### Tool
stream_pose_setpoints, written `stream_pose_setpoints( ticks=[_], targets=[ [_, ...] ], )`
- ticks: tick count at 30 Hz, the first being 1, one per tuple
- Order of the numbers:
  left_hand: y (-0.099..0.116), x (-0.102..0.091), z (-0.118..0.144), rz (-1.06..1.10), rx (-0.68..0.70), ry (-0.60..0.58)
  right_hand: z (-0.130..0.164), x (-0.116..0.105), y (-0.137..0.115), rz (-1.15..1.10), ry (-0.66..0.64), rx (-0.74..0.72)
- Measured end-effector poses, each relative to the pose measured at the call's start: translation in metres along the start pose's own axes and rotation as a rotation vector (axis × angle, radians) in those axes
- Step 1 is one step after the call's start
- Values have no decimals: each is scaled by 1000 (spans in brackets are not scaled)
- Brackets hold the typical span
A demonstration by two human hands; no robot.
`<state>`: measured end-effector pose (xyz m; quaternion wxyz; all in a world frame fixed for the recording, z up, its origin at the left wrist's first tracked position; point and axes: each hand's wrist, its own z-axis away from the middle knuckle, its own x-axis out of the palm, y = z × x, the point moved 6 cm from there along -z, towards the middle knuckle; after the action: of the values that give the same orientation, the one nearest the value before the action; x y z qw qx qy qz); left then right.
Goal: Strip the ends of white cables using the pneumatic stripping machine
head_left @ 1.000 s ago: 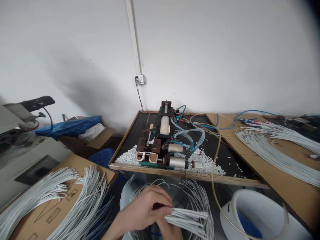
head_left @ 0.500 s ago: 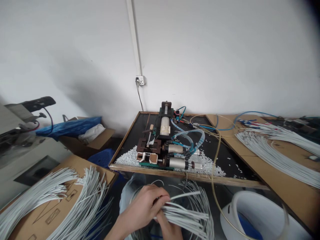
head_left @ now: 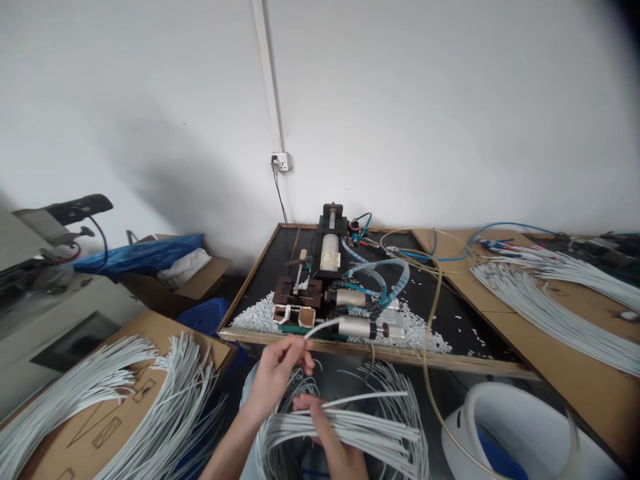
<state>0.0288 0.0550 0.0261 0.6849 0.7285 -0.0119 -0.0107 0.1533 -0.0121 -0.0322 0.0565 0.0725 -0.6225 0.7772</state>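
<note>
My left hand [head_left: 278, 369] pinches one white wire [head_left: 320, 327] and holds its tip up near the front edge of the black work board [head_left: 450, 313]. My right hand [head_left: 320, 427] lies lower, closed around a bundle of white wires [head_left: 370, 433] fanned out to the right over my lap. The single wire's end points toward the small pneumatic wire-stripping machine [head_left: 330, 287] standing on the board, with a heap of white insulation bits [head_left: 255, 310] around it.
A cardboard box [head_left: 135, 393] at lower left carries piles of white wires [head_left: 100, 387]. More white wires [head_left: 550, 307] lie on the brown table at right. A white bucket [head_left: 520, 427] stands at lower right. Blue air hoses [head_left: 380, 270] and a tan hose [head_left: 433, 333] trail across the board.
My left hand has lifted away from the bundle, drawing one wire upward toward the machine. My right hand has stayed low on the bundle.
</note>
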Motion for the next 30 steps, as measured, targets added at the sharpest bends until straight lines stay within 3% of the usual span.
stream_pose_setpoints(
  ticks=[4,7,18,30],
  targets=[
    [-21,-29,-12,184,21,305,-1,3,-1,-39,-3,12],
    [-31,-33,-12,186,-4,386,-1,2,-2,-54,-3,11],
    [-43,-26,-7,-63,-15,381,0,3,9,-57,-38,25],
    [-51,-30,-11,34,-72,372,-4,2,13,-87,-1,21]
  ],
)
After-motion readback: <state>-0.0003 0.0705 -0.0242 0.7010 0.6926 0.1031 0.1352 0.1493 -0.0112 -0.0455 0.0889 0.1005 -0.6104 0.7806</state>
